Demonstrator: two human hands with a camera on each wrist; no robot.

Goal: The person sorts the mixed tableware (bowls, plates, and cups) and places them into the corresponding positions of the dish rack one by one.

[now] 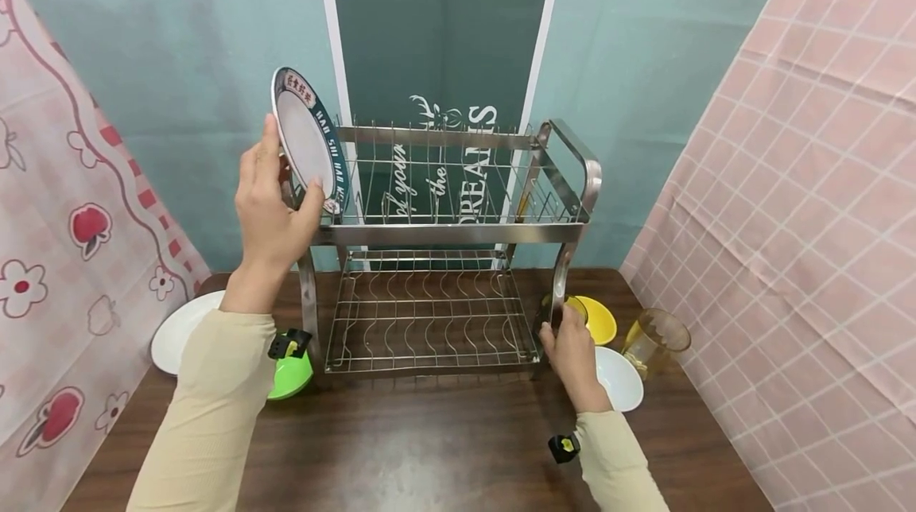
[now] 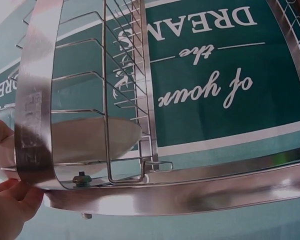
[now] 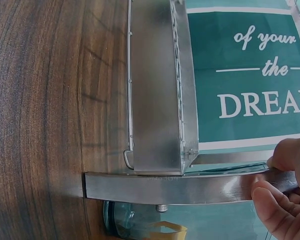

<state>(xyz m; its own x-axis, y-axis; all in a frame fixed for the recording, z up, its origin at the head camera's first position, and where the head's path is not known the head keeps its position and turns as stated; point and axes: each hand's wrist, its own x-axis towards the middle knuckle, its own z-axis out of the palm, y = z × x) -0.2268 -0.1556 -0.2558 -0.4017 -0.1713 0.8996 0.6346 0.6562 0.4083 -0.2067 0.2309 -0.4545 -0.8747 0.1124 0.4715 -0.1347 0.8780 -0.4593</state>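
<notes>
My left hand (image 1: 272, 206) pinches a round plate (image 1: 308, 138) with a dark patterned rim, thumb on its face and fingers behind. The plate stands nearly upright at the left end of the upper tier of a two-tier metal dish rack (image 1: 451, 234). In the left wrist view, the plate (image 2: 85, 142) shows behind the rack's side bar and wires, close to the wire slots. Lower down, my right hand (image 1: 572, 357) grips the rack's right front leg. The right wrist view shows thumb and fingers curled around that metal leg (image 3: 205, 187).
Left of the rack lie a white plate (image 1: 182, 329) and a green bowl (image 1: 291, 377), partly behind my arm. On the right are a yellow bowl (image 1: 599, 321), a white bowl (image 1: 621, 379) and an amber glass (image 1: 657, 337). Cloth-covered walls enclose the wooden table (image 1: 429, 448).
</notes>
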